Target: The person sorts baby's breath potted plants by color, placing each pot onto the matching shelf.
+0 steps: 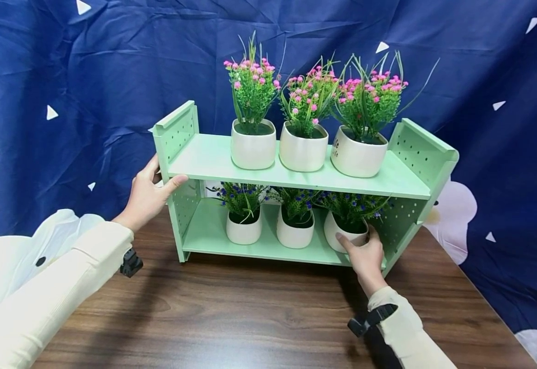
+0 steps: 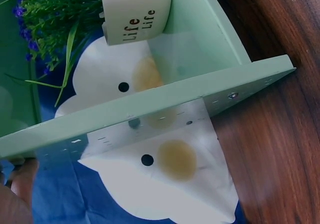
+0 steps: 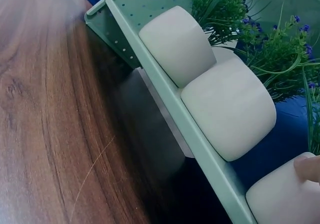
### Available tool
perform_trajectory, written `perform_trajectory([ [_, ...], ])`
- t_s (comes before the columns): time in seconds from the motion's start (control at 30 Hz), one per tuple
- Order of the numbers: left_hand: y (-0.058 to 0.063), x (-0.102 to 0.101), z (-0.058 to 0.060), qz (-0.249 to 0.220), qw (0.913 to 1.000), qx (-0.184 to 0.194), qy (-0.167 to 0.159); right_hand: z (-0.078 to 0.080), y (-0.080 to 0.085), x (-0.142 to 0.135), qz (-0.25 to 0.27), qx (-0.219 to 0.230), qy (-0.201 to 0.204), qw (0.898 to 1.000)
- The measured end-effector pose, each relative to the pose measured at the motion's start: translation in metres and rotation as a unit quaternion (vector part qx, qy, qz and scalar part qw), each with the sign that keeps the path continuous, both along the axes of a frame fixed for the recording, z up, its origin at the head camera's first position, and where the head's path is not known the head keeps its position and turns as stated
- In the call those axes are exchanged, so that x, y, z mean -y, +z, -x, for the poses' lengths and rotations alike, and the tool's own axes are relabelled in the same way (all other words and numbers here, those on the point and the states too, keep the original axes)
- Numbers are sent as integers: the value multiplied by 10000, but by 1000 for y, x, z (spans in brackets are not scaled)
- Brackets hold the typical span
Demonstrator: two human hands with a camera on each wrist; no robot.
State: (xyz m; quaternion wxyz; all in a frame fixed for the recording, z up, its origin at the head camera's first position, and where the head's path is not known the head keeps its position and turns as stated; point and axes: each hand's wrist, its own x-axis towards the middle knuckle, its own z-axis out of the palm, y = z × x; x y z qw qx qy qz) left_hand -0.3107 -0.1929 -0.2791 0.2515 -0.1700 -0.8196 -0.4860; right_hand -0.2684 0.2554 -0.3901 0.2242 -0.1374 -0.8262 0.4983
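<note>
A light green two-tier metal shelf (image 1: pixel 296 182) stands on the table. My left hand (image 1: pixel 148 192) grips its left side panel, thumb across the front edge and fingers at the outer side. My right hand (image 1: pixel 366 253) holds the right-hand white flowerpot (image 1: pixel 335 236) of the lower tier, thumb on its front and fingers round its right side. Its plant has dark blue-purple flowers. Two similar pots, a middle one (image 1: pixel 295 237) and a left one (image 1: pixel 243 233), stand beside it. In the right wrist view my thumb (image 3: pixel 306 168) lies against the held pot (image 3: pixel 282 196).
On the upper tier stand three white pots with pink flowers: a left pot (image 1: pixel 253 148), a middle pot (image 1: pixel 303 151) and a right pot (image 1: pixel 359 156). The brown wooden table (image 1: pixel 231 318) extends in front. Behind hangs a blue cloth (image 1: pixel 125 66) with white shapes.
</note>
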Motion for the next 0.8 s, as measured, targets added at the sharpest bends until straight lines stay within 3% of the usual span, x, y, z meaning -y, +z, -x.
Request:
perform_trajectory([
  [0.47,-1,0,3,-81,10000,-5,-45,1,-3,3,-114,-48,-137,9998],
  [0.63,5,-2,-6,-56,9999,69,-68,0,-5,5,-291,-34,-168,9994],
  [0.8,2,2,-4,16,9999,76,-66,-3,-5,5,-374,-52,-60,9993],
])
